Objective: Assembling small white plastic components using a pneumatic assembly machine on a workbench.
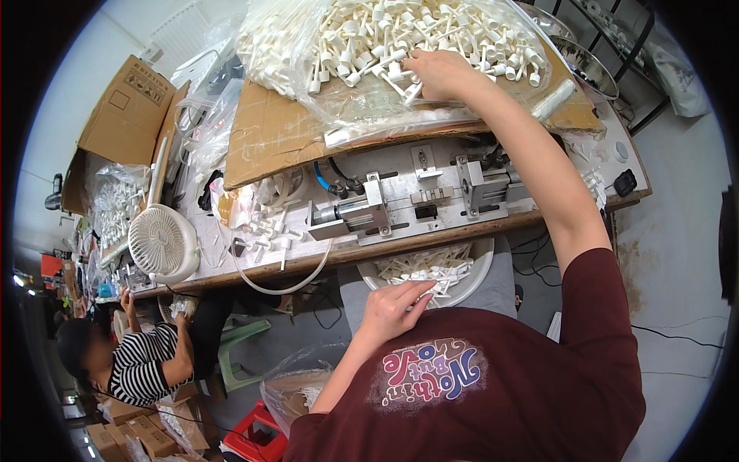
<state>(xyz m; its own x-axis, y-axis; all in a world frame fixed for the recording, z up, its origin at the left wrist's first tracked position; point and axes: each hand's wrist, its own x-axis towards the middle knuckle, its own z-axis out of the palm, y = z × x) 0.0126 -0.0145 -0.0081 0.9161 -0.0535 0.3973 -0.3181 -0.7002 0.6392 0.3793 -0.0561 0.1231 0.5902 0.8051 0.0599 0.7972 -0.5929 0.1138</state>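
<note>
My right hand reaches forward to the near edge of a big heap of white plastic pieces, each with a thin stem and a round cap. Its fingers are bent round a piece at the heap's edge; the fingertips are partly hidden. My left hand rests low in front of my shirt, at the near rim of a white bowl on my lap. Its fingers are pressed together, and what lies between them cannot be made out. Slender white pieces fill the bowl.
The heap lies on clear plastic over cardboard. Below it, a metal clamping fixture is mounted on the bench. Loose white pieces, a hose and a white fan are leftward. A person in stripes works at far left.
</note>
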